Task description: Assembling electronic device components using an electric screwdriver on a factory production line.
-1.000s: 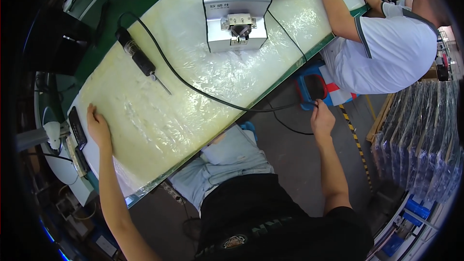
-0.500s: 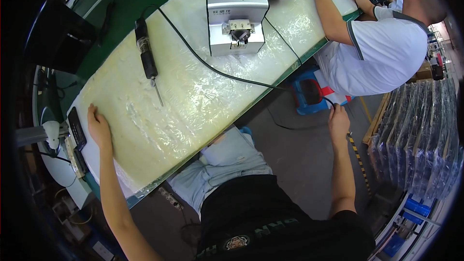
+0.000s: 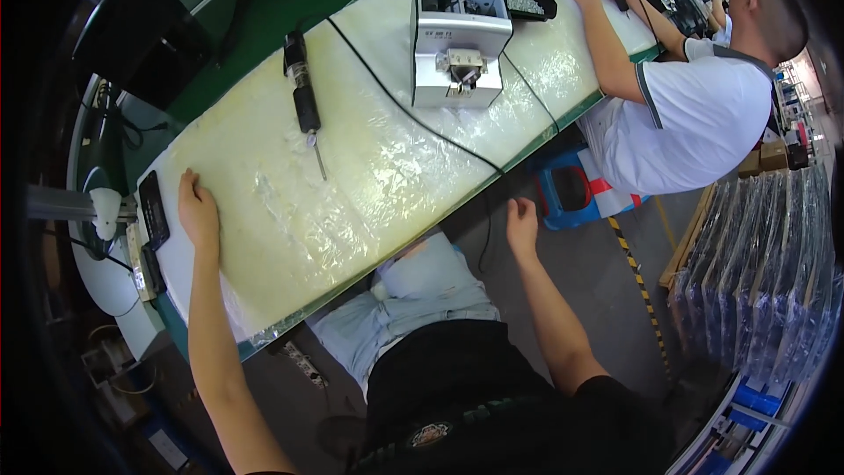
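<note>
From where I stand, the powered screwdriver [image 3: 301,92] lies on the film-covered surface [image 3: 281,237], its thin metal bit [image 3: 319,158] angled toward the person's lap. The left hand [image 3: 199,215] rests on the surface beside the flat black box [image 3: 153,209], fingers loosely bent and gripping nothing I can see. The right hand [image 3: 522,229] hangs in the air past the near edge, thumb and fingertips a little apart, apparently empty.

The screwdriver looks stiff and fairly dense, probably heavier toward the body than the bit. I'd take it round the black lower grip, leaving the slender bit alone, as it could bend or poke. The glossy film may let it slide or roll. The black cable [image 3: 404,105], crossing to the near edge, looks light, springy and easy to pinch, though a tug might drag things along.
</note>
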The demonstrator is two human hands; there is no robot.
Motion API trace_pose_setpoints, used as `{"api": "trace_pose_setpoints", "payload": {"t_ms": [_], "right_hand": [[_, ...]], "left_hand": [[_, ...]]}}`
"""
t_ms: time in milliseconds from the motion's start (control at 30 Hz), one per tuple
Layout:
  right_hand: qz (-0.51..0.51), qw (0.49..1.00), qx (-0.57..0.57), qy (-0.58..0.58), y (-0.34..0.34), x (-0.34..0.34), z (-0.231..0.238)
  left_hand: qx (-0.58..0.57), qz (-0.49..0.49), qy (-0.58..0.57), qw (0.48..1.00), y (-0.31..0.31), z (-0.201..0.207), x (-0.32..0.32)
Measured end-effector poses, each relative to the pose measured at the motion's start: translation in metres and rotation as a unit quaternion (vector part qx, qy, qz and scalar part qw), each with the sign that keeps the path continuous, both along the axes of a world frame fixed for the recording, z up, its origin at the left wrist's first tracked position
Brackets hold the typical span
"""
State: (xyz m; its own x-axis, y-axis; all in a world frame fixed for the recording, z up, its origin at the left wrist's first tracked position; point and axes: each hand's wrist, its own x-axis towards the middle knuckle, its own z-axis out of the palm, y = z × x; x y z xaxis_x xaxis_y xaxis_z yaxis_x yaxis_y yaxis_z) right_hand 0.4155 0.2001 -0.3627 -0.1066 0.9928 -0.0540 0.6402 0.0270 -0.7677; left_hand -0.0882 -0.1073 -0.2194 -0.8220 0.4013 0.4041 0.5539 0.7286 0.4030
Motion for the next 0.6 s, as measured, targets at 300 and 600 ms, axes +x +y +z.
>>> {"api": "trace_pose_setpoints", "payload": {"t_ms": [300,600], "right_hand": [[0.134,0.968,-0.182,0.105,-0.044,-0.073,0.018],[0.098,0.992,-0.024,0.069,-0.053,-0.013,0.036]], "left_hand": [[0.008,-0.013,0.013,1.000,-0.018,-0.024,-0.027],[-0.027,-0.017,-0.004,0.999,-0.012,-0.018,-0.028]]}}
